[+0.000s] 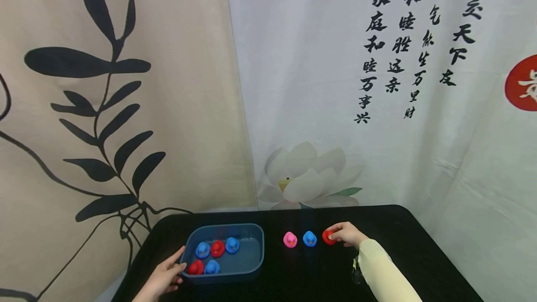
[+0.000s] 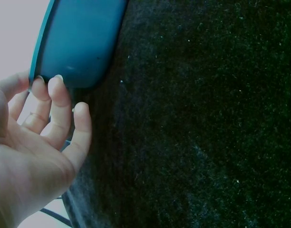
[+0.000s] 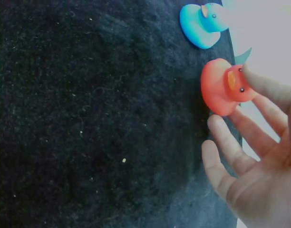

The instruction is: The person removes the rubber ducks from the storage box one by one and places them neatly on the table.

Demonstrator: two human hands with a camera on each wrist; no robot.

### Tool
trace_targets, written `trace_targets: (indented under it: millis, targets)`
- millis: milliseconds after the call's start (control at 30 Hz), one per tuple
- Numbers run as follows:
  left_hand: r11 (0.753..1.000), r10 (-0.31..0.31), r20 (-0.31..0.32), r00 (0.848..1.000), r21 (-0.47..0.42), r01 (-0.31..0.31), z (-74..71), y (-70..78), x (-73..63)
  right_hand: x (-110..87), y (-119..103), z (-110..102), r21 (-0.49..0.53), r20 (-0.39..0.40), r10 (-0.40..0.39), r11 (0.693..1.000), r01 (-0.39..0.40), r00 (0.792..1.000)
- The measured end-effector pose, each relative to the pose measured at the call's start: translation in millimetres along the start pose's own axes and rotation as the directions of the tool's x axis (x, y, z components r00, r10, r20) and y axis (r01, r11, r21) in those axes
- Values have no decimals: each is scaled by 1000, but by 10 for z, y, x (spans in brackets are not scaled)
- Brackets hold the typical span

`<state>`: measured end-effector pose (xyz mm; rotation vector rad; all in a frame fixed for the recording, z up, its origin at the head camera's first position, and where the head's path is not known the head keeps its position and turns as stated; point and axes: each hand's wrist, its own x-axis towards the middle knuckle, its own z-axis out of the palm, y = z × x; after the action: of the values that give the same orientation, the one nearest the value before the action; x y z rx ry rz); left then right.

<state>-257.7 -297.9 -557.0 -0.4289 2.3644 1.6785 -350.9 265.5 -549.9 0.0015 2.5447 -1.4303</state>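
The left hand (image 1: 162, 277) grips the tub (image 1: 248, 261) while the right hand (image 1: 348, 234) pinches a red duck (image 3: 217, 89), seemingly the grasping step, next likely calling for a steady lift

Soft, even light falls across the white cloth backdrop (image 1: 302, 69) in the head view, while the matte black tabletop (image 1: 302, 276) sinks into near-featureless dark. Both wrist views look grainy and cool-tinted, with pale background corners washed out; a faint glint marks the blue plastic tray (image 2: 81, 42).
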Motion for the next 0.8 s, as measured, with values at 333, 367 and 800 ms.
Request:
trace_targets:
  millis: [333,367,800]
  targets:
    - [1000,9,-15,1000,-9,-10,22,10,-22,18,11,102,-45,-16,6,999,-7,1000]
    - [1000,8,-15,1000,-10,-8,23,11,-23,13,4,108,-50,-14,5,999,-6,1000]
    - [1000,-3,-19,1000,-23,3,1,-5,-11,44,-4,140,-91,12,4,996,-3,1000]
